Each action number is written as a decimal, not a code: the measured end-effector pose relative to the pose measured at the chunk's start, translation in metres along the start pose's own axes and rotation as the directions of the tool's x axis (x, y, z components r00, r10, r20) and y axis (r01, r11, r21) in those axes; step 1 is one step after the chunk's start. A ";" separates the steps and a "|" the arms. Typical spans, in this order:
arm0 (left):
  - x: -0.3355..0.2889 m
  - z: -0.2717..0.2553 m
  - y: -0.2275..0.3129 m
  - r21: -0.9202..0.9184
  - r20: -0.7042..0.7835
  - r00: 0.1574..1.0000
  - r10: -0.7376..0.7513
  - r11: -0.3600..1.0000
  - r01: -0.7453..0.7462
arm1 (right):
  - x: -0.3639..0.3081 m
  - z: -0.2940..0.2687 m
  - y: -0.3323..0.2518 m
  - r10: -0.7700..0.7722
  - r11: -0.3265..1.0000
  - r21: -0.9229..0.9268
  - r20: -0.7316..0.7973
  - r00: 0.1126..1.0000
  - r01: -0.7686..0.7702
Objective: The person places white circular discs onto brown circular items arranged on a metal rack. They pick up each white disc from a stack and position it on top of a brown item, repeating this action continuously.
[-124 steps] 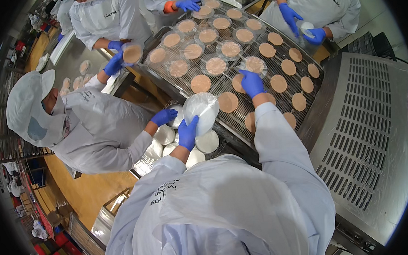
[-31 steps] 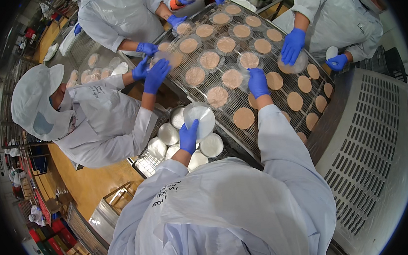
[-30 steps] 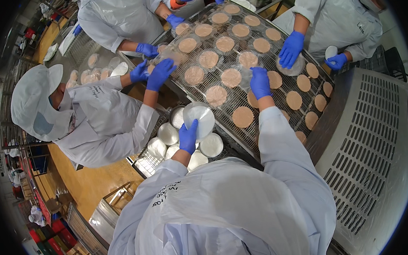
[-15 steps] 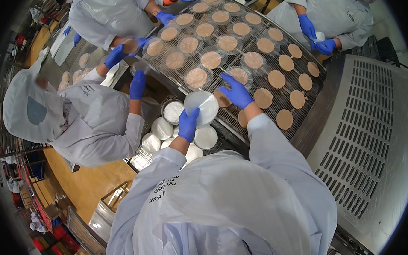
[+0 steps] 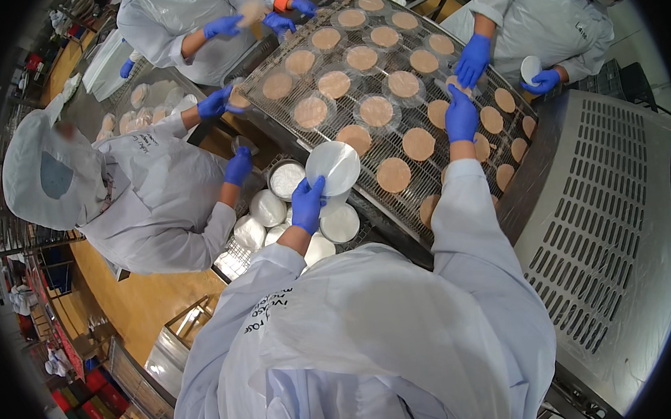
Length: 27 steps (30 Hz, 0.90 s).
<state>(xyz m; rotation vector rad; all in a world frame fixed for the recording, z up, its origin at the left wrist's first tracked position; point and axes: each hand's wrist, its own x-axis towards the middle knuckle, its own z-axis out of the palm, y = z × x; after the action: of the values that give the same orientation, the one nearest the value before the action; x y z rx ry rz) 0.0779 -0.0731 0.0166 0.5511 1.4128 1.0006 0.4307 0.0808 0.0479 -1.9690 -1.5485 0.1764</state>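
My left hand (image 5: pixel 306 206) grips a stack of round, translucent film discs (image 5: pixel 333 168) by its lower edge, beside the belt. Out over the wire mesh conveyor belt (image 5: pixel 363 161), my right hand (image 5: pixel 461 118) has its fingers stretched toward a flat brown patty (image 5: pixel 462 87) at the right; the fingertips partly cover it. Round flat patties (image 5: pixel 419 144) lie in rows on the mesh. Several farther ones, such as one patty (image 5: pixel 376 111), have clear film discs on them. A co-worker's gloved hand (image 5: pixel 473 60) reaches in close to my right fingertips.
More white discs and round tins (image 5: pixel 339 223) stand below my left hand. A slotted metal cover (image 5: pixel 593 196) flanks the belt on the right. Co-workers stand at the left, far left and far right; the left one's hand (image 5: pixel 216 102) is at the belt edge, near a tray table (image 5: pixel 168 93).
My right hand has moved away and right across the belt. The patties have shifted slightly up and left. The right co-worker's hand has come over the belt. My left hand barely moved.
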 end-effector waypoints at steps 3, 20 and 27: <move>0.016 0.008 -0.003 -0.010 0.092 0.996 -0.004 1.000 0.005 | -0.009 0.063 0.075 -0.288 0.910 -0.276 0.117 0.950 0.310; 0.025 -0.019 -0.009 0.034 0.078 0.994 0.078 0.996 -0.081 | -0.120 0.067 -0.116 -0.207 0.852 0.524 0.331 0.921 0.003; 0.019 -0.024 -0.014 -0.003 0.051 0.998 0.032 0.999 -0.032 | -0.027 0.018 -0.003 -0.018 0.997 -0.073 -0.179 0.984 0.005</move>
<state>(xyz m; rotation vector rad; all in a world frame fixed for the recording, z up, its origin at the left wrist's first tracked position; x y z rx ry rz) 0.0561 -0.0704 -0.0087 0.5953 1.3613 1.0070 0.4119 0.0629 0.0278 -1.9719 -1.4670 -0.0617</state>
